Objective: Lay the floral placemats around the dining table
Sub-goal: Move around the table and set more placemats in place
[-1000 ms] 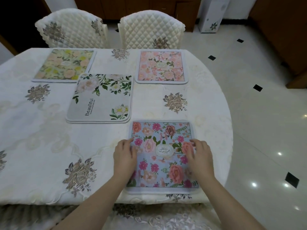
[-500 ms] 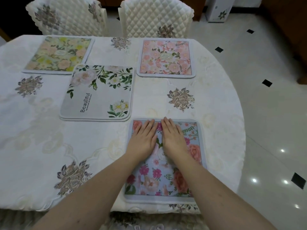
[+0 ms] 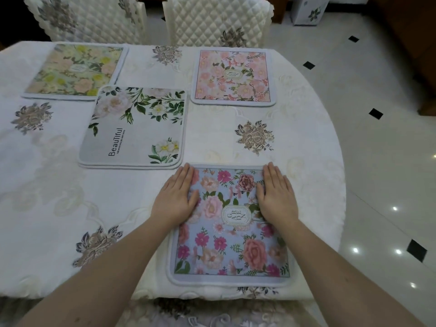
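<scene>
A: Where does the blue placemat (image 3: 232,223) lie at this moment?

B: Flat on the surface (image 3: 59,190), at the near edge in front of the person, its near border close to the drop of the white tablecloth (image 3: 306,161). The left hand (image 3: 178,197) lies on its far left part and the right hand (image 3: 276,193) on its far right part, well apart, with the oval label between them.

A: And the fingers?

B: Straight and held side by side on both hands, palms down, pressing on the mat. Nothing is pinched or curled round. The left hand's fingers (image 3: 186,174) reach the far left corner, and the right hand's fingers (image 3: 271,173) reach the far right corner.

A: So the step in hand is smoothing?

B: That seems the fair reading: flattening and squaring the mat at its seat. To do it well, the palms ought to slide outward and toward the near edge with light, even pressure, so the mat does not drag the cloth into folds. The near border should run along the table edge without hanging over.

A: What of the others?

B: The pink placemat (image 3: 233,76) lies before the right quilted chair (image 3: 217,22), and the yellow-green placemat (image 3: 75,70) before the left quilted chair (image 3: 87,20). The stack of white placemats (image 3: 134,128) rests toward the middle, its far left corner overlapping the yellow-green one; at least two edges show.

A: So more are left to lay?

B: Likely, since that stack sits at no seat.
</scene>
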A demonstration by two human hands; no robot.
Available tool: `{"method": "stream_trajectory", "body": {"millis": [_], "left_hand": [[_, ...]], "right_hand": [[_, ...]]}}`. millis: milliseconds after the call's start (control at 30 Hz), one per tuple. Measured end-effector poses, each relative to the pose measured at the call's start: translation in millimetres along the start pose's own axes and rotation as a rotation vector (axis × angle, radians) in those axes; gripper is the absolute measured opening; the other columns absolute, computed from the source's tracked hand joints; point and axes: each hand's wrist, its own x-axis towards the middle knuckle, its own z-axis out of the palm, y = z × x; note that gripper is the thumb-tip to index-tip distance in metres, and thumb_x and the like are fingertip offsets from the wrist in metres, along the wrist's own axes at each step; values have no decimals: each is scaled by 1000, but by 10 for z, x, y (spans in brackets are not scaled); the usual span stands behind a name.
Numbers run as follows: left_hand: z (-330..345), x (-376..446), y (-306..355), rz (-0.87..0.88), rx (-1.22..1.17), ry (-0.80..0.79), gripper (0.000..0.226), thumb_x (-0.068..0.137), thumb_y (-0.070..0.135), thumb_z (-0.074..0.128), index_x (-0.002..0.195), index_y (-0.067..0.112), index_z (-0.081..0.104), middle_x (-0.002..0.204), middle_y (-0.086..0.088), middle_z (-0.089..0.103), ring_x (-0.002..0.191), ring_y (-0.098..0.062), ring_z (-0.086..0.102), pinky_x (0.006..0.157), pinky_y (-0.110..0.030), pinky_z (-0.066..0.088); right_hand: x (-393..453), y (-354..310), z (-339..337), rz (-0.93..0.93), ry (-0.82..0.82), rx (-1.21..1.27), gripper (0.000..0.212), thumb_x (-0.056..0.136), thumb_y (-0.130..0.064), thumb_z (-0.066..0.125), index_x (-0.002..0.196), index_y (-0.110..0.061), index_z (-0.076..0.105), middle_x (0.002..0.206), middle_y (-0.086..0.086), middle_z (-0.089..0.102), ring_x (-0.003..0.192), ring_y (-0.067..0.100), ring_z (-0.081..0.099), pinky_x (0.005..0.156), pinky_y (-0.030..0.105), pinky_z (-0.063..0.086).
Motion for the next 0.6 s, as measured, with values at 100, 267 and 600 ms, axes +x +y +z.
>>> {"method": "stream_trajectory", "body": {"millis": [100, 267, 600], "left_hand": [[-40, -49, -111, 6, 72, -36, 72, 93, 58, 9, 154, 20, -1, 162, 4, -1, 147, -7, -3, 119, -26, -3], [-199, -111, 33, -32, -26, -27, 71, 95, 54, 13, 155, 16, 6, 163, -1, 6, 149, -13, 4, 118, -27, -1], [190, -845, 766, 164, -28, -15, 58, 99, 32, 17, 153, 12, 11, 162, -4, 6, 149, -16, 5, 120, -42, 15]], "right_hand": [[-3, 73, -30, 9, -3, 15, 59, 100, -39, 15, 154, -14, 10, 162, 3, 9, 148, 14, 6, 120, 33, 2], [-115, -81, -94, 93, 14, 67, 56, 99, -27, 19, 151, -5, 18, 160, 10, 16, 148, 20, 12, 121, 37, 7], [-944, -916, 219, -71, -71, 82, 62, 93, -28, 5, 151, -13, -6, 161, 0, -10, 148, 15, -9, 116, 29, -14]]}}
